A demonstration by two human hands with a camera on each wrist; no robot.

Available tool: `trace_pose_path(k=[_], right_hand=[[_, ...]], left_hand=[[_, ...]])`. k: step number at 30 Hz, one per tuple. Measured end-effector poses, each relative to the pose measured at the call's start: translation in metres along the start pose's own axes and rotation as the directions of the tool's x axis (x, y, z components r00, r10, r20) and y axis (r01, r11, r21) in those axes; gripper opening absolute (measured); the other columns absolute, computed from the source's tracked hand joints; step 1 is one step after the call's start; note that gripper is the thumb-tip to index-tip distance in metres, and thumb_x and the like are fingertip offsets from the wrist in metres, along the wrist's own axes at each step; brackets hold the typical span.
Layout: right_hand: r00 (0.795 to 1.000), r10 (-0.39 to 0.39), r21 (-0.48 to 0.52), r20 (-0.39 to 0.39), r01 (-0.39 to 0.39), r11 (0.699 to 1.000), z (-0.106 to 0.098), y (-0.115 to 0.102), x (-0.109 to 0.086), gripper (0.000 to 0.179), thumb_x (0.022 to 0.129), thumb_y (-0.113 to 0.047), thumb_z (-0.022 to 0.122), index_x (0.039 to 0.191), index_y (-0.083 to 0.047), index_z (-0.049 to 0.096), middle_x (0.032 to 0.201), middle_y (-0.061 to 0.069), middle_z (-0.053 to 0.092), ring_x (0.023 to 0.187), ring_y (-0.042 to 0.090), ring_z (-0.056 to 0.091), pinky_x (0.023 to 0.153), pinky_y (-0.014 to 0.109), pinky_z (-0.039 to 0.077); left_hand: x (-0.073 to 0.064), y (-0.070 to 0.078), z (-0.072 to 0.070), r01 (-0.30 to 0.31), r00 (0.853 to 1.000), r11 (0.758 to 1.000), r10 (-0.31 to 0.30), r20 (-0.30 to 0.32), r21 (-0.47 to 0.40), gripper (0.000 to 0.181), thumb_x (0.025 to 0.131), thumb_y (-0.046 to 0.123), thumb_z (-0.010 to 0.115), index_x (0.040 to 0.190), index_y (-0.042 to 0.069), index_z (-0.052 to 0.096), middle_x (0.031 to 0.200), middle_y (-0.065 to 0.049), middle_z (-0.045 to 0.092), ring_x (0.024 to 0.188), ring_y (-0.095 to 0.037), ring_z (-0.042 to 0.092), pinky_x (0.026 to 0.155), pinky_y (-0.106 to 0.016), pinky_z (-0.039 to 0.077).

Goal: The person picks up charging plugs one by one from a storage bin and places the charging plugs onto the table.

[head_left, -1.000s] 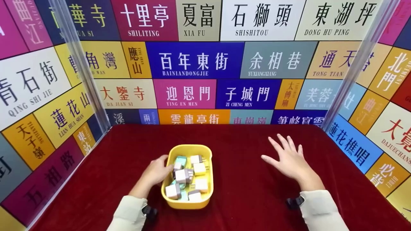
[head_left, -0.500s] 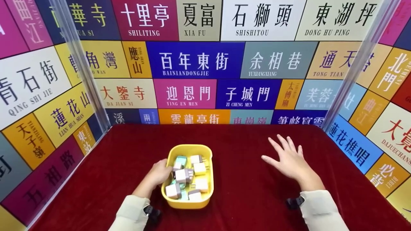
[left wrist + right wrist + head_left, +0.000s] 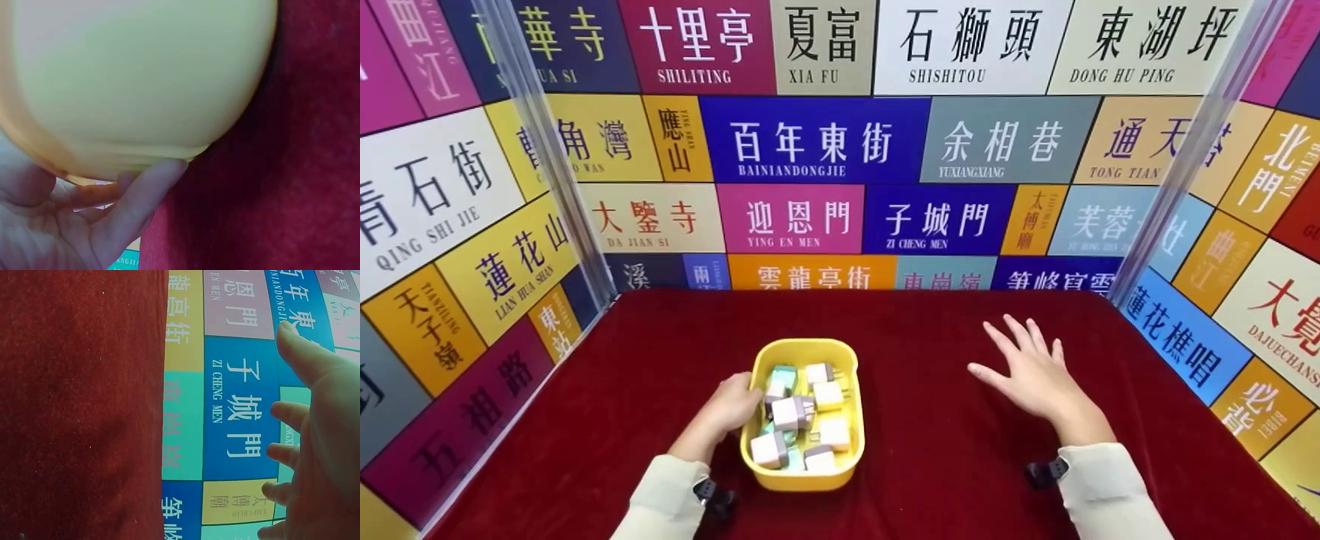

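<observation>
A yellow plastic tub stands on the red cloth, left of centre in the head view. In it lie several white-and-grey plug adapters, some with metal prongs showing, and a few mint-green pieces partly buried. My left hand grips the tub's left side at the rim. The left wrist view has the tub's smooth outer wall close up, with the left hand's digits against its edge. Well to the right, my right hand hovers with fingers spread, holding nothing.
Dark red cloth covers the table. Panels printed with place names rise at the back and both sides. Clear upright posts stand at the two back corners. Each wrist wears a small black camera.
My left hand has closed in on the tub's side and its fingers have shifted round the edge. The tub has slid slightly to the right. The right hand has stayed almost still.
</observation>
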State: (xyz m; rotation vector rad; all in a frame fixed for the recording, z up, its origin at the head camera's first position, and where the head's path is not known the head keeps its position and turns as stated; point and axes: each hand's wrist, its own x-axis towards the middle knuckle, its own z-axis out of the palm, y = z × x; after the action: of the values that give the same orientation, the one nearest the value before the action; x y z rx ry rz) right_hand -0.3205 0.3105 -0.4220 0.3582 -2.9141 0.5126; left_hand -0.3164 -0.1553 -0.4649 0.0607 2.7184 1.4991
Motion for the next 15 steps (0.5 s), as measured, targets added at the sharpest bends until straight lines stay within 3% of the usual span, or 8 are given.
trace_pose_path(k=[4,10,15], right_hand=[[1.000,0.001,0.002,0.000,-0.001,1.000,0.0012,-0.0006,0.0003,0.089,0.101,-0.068,0.056,0.168,-0.013,0.033,0.173,0.024,0.017,0.158,0.056,0.003,0.114,0.084,-0.001],[1.000,0.002,0.005,0.011,-0.002,1.000,0.0011,-0.0015,-0.0003,0.089,0.101,-0.068,0.056,0.168,-0.013,0.033,0.174,0.024,0.016,0.158,0.056,0.002,0.114,0.084,-0.001],[1.000,0.001,0.001,0.013,-0.001,1.000,-0.0002,-0.0026,0.0000,0.090,0.101,-0.069,0.056,0.167,-0.013,0.033,0.174,0.025,0.016,0.158,0.056,0.002,0.114,0.084,-0.001]], left_hand=[[-0.0018,0.0005,0.0002,0.013,1.000,1.000,-0.013,0.016,0.004,0.026,0.097,0.001,0.051,0.115,-0.010,0.066,0.102,-0.019,0.070,0.084,-0.031,0.074,0.064,-0.042,0.063],[-0.0030,0.0046,0.0034,-0.022,1.000,0.989,0.025,-0.019,0.149,0.029,0.098,0.006,0.053,0.118,-0.009,0.067,0.109,-0.022,0.071,0.098,-0.032,0.069,0.086,-0.048,0.060],[-0.0027,0.0054,0.0088,-0.029,0.998,0.983,0.039,-0.050,0.183,0.033,0.101,0.008,0.052,0.126,-0.011,0.061,0.119,-0.027,0.069,0.109,-0.036,0.067,0.096,-0.053,0.055]])
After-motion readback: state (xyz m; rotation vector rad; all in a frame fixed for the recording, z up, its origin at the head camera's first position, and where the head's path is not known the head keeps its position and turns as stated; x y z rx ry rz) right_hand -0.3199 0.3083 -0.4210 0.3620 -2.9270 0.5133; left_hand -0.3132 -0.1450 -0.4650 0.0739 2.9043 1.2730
